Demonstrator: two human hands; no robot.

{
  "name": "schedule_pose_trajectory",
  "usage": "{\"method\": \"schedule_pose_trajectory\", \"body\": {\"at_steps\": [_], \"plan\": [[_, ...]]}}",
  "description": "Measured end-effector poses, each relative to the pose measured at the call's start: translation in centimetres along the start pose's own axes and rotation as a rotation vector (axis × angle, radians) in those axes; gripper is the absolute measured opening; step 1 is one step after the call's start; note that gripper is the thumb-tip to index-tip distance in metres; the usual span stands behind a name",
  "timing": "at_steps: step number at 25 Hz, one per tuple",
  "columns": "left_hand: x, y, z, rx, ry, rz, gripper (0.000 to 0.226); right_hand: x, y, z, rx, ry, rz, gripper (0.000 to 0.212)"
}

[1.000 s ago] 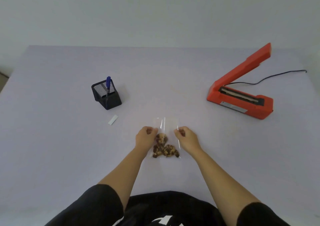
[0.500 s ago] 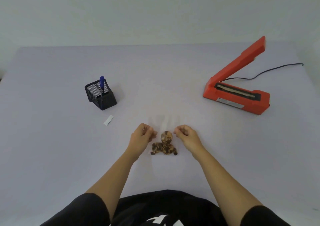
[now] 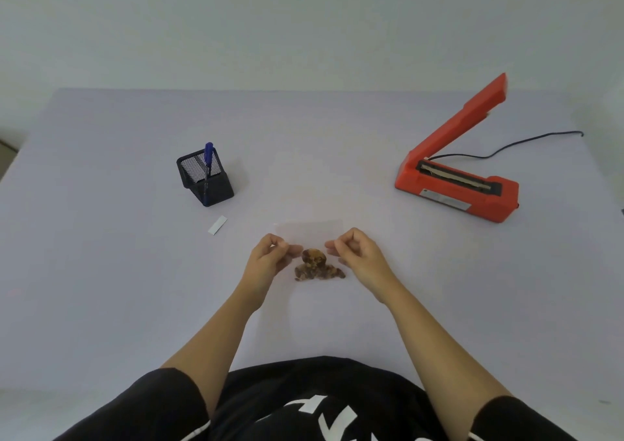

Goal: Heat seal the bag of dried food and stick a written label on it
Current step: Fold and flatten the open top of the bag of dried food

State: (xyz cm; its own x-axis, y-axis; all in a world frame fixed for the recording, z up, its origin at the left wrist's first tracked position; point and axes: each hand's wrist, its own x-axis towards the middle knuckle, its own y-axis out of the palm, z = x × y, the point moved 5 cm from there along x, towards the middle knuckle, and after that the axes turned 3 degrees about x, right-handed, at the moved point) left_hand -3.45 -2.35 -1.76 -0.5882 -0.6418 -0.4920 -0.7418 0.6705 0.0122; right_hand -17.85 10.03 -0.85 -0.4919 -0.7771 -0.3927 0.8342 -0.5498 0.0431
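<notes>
A clear plastic bag (image 3: 309,234) with brown dried food (image 3: 315,266) in its lower part hangs between my hands over the table's middle. My left hand (image 3: 268,261) pinches the bag's left edge and my right hand (image 3: 359,258) pinches its right edge. The bag's flat top edge shows just above my fingers. An orange heat sealer (image 3: 456,187) stands at the right with its arm raised. A small white label (image 3: 217,225) lies on the table left of the bag. A blue pen (image 3: 207,156) stands in a black mesh holder (image 3: 204,182).
The sealer's black cord (image 3: 526,141) runs off toward the table's right edge. The pale table (image 3: 101,271) ends at a plain wall behind. My black shirt fills the bottom of the view.
The bag has been lifted and held up flatter between my hands, with its top edge now straight. My view has shifted slightly.
</notes>
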Motion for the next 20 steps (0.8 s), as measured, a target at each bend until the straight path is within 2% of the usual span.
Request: {"method": "schedule_pose_trajectory", "body": {"at_steps": [6,10,14,17,20], "plan": [[-0.8,-0.1,-4.5,0.127,0.149,-0.014,0.015,-0.7,-0.2,2.7,0.079,-0.047,-0.025,0.015],[-1.9,-0.2,-7.4,0.025,0.189,0.015,0.013,-1.3,0.4,5.2,0.186,-0.119,-0.04,0.016],[-3.0,0.5,-8.7,-0.029,0.236,-0.024,0.009,-1.8,1.2,6.3,0.333,-0.107,-0.025,0.018],[-3.3,0.7,-8.7,-0.05,0.257,-0.073,0.005,-2.2,1.5,6.8,0.334,-0.097,-0.077,0.016],[-3.5,0.7,-8.4,-0.014,0.278,-0.068,0.012,-2.3,1.4,6.9,0.338,-0.093,-0.111,0.017]]}}
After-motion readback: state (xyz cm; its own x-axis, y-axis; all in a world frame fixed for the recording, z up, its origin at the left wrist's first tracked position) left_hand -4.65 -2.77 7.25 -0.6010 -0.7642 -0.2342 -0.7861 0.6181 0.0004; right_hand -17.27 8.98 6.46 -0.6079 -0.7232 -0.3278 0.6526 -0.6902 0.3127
